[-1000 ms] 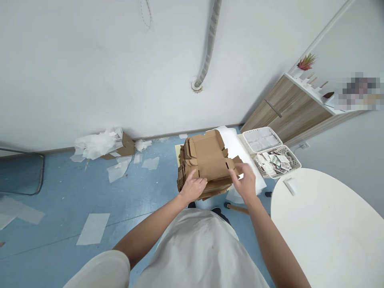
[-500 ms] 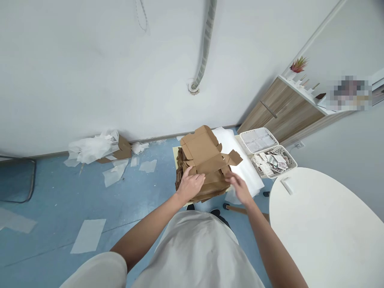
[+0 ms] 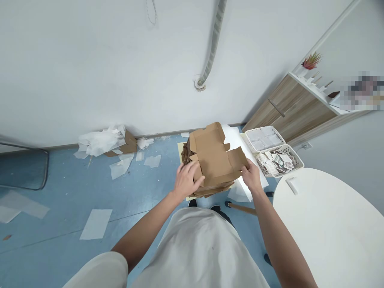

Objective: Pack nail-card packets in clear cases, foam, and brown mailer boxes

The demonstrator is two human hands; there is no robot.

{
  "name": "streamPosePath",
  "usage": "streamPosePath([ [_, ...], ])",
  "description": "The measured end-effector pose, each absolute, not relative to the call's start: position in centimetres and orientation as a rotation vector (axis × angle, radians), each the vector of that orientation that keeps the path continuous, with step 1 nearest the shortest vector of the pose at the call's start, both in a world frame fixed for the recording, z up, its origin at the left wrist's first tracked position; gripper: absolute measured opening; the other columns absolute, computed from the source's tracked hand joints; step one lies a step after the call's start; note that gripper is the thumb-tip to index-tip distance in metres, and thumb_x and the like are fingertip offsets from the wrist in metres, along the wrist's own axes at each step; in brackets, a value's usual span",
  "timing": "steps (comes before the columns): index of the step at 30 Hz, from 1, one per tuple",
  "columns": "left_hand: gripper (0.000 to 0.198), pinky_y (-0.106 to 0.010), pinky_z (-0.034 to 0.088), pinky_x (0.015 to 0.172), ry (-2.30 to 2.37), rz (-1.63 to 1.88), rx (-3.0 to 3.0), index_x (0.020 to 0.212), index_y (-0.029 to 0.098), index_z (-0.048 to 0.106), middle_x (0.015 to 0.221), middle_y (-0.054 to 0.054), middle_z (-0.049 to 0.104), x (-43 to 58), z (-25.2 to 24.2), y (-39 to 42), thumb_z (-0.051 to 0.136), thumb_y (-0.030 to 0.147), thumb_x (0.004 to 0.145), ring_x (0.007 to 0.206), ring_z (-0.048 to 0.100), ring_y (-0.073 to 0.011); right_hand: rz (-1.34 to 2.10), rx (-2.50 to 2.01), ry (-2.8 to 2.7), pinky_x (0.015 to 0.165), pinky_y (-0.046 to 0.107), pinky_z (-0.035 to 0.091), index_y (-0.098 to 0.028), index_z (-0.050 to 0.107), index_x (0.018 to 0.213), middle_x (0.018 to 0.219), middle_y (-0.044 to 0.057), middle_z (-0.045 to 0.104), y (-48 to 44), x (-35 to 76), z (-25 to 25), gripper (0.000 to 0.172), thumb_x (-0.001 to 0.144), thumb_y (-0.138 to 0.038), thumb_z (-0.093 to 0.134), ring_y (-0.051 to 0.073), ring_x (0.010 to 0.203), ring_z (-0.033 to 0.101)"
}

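You've got the blue floor (image 3: 60,188) filling the frame below a white wall (image 3: 90,72). The round white table (image 3: 324,224) sits at your 4 o'clock, with the wooden cabinet (image 3: 297,114) beyond it at 2 o'clock.

Dead ahead at 12 o'clock is the stack of flat cardboard box blanks (image 3: 210,189), standing on the floor just past your feet. A white foam sheet (image 3: 237,140) lies touching its right side. At 2 o'clock from the stack are two white baskets side by side. The farther basket (image 3: 282,140) holds pale packets, and the nearer basket (image 3: 297,162) holds mixed sachets. Over at 10 o'clock, crumpled white paper (image 3: 99,142) is piled against the wall, with loose sheets scattered near it.

Now the top box blank (image 3: 216,158): it rides on the stack, tilted, some flaps partly turned up. Its long axis runs from 11 o'clock, far, to 5 o'clock, near. You have it from both near corners.

Your left hand (image 3: 186,180) is closed over the near-left edge, fingers curled on top of the cardboard. Your right hand (image 3: 251,178) pinches the near-right flap at 3 o'clock on the blank, fingers wrapped round its edge. Both hands touch it, and neither is nearer than the other.
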State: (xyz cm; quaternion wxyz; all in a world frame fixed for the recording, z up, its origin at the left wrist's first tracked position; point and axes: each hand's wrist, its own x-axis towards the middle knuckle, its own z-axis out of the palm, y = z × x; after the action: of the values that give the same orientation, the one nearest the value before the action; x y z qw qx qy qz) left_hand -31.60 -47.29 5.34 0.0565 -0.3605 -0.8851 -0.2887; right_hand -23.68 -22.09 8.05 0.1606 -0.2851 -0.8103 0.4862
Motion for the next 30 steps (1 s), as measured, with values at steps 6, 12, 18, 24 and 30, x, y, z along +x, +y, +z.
streamPosePath([
  [6, 0.062, -0.051, 0.022, 0.098, -2.877, -0.821, -0.834, 0.13, 0.019, 0.03, 0.124, -0.015, 0.048, -33.6, 5.0, -47.2, 0.053, 0.038, 0.075, 0.11, 0.048, -0.03, 1.567, -0.795, -2.099, 0.061, 0.034, 0.054, -0.024, 0.049, 0.117, 0.104, 0.005, 0.057, -21.9, -21.9, 9.8, 0.044, 0.074, -0.033, 0.046, 0.016, 0.077, 0.058],
  [12, 0.073, -0.058, 0.016, 0.095, -3.027, -0.673, -0.895, 0.13, 0.012, 0.028, 0.081, -0.012, 0.067, -34.2, 4.8, -43.2, 0.058, 0.042, 0.07, 0.081, 0.061, -0.0301, 1.649, -0.828, -1.907, 0.056, 0.029, 0.056, -0.026, 0.05, 0.114, 0.103, 0.003, 0.056, -20.9, -19.7, 9.5, 0.042, 0.073, -0.036, 0.051, 0.013, 0.075, 0.057],
  [18, 0.072, -0.057, 0.019, 0.092, -3.095, -0.424, -1.005, 0.132, 0.008, 0.023, 0.067, -0.008, 0.066, -34.0, 4.5, -38.7, 0.055, 0.033, 0.072, 0.073, 0.062, -0.0282, 1.72, -0.877, -1.776, 0.056, 0.03, 0.057, -0.025, 0.047, 0.118, 0.1, 0.003, 0.057, -20.5, -17.0, 8.3, 0.047, 0.073, -0.038, 0.051, 0.013, 0.072, 0.057],
  [24, 0.067, -0.045, 0.032, 0.09, -2.919, -0.636, -1.139, 0.134, 0.011, 0.018, 0.076, -0.006, 0.066, -32.9, 5.5, -35.5, 0.048, 0.023, 0.075, 0.08, 0.062, -0.0238, 1.571, -0.963, -1.706, 0.058, 0.032, 0.056, -0.023, 0.047, 0.114, 0.103, 0.005, 0.055, -18.9, -12.0, 7.5, 0.045, 0.074, -0.042, 0.049, 0.017, 0.083, 0.056],
  [30, 0.062, -0.033, 0.043, 0.073, -2.747, -1.007, -1.47, 0.133, 0.014, 0.022, 0.074, -0.002, 0.066, -27.5, 7.7, -28.9, 0.047, 0.024, 0.077, 0.073, 0.061, -0.0193, 1.402, -1.101, -1.599, 0.071, 0.036, 0.052, -0.022, 0.045, 0.115, 0.112, 0.007, 0.054, -16.7, -3.5, 7.6, 0.041, 0.081, -0.044, 0.039, 0.02, 0.096, 0.054],
])
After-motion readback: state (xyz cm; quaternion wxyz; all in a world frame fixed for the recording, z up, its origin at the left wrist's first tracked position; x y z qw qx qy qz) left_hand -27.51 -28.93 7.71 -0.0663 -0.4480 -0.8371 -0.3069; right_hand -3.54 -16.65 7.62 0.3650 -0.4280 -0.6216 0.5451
